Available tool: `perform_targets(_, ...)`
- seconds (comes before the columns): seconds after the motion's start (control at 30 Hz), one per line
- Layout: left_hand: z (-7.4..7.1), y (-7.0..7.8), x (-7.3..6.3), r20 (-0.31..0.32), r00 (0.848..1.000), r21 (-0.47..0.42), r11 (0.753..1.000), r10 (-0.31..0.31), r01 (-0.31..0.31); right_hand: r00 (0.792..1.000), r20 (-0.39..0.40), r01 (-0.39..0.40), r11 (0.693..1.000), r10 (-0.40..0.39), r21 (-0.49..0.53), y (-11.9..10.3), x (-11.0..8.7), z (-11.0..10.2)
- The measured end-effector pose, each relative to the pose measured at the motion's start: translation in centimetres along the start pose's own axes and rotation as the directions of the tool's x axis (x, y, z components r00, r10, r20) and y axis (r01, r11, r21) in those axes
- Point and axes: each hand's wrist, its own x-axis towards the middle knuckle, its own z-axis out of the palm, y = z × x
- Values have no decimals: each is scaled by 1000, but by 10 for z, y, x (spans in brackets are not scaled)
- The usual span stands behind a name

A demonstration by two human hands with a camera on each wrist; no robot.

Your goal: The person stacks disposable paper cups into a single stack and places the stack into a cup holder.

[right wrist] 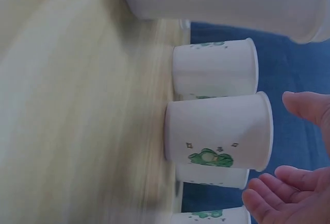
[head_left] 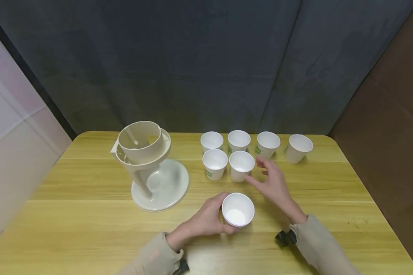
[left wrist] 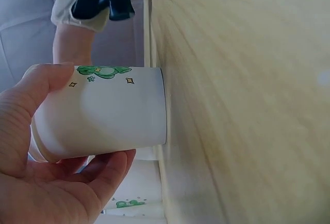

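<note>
My left hand (head_left: 208, 217) grips a white paper cup (head_left: 238, 210) from its left side, mouth up, near the front of the table. A doubled rim suggests a second cup nested in it; the left wrist view shows its green print (left wrist: 104, 71) and its base at or just above the tabletop. Behind it, two paper cups stand side by side, a left one (head_left: 215, 164) and a right one (head_left: 241, 166). Around the right one my right hand (head_left: 275, 187) is spread, thumb and fingers apart; in the right wrist view a gap separates the fingers (right wrist: 278, 195) from the cup (right wrist: 219, 131).
Several more paper cups stand in a back row, from one at its left (head_left: 211, 140) to one at its right end (head_left: 298, 148). To the left stands a cream plastic stand with a round holder (head_left: 141, 152) above a disc base (head_left: 172, 187). Dark cloth (head_left: 192, 68) hangs behind the wooden table (head_left: 89, 229).
</note>
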Motion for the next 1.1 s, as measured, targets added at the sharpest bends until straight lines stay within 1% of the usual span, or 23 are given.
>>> perform_targets(0.17, 0, 0, 0, 0, 1000, -17, 1000, 12, -12, 1000, 6, 7, 1000, -7, -11, 6, 10, 7)
perform_targets(0.33, 1, 1, 0, 5, 1000, -12, 1000, 3, -3, 999, 36, -18, 1000, 18, -15, 6, 18, 12)
perform_targets(0.47, 0, 1, 0, 4, 1000, -9, 1000, 14, -14, 998, 63, -6, 1000, 7, -19, 4, 23, 15)
perform_targets(0.63, 0, 1, 0, 5, 1000, -3, 1000, 1, -1, 997, 80, -1, 1000, 3, -31, 6, 27, 20)
perform_targets(0.83, 1, 2, 0, 3, 1000, 4, 1000, -12, 12, 996, 87, -29, 999, 33, -45, 5, 29, 21)
perform_targets(0.97, 0, 2, 0, 1, 1000, 9, 1000, -6, 6, 993, 105, -58, 997, 63, -49, 4, 30, 21)
perform_targets(1.1, 0, 1, 0, 1, 1000, 4, 1000, -9, 9, 990, 115, -71, 996, 76, -52, 5, 31, 21)
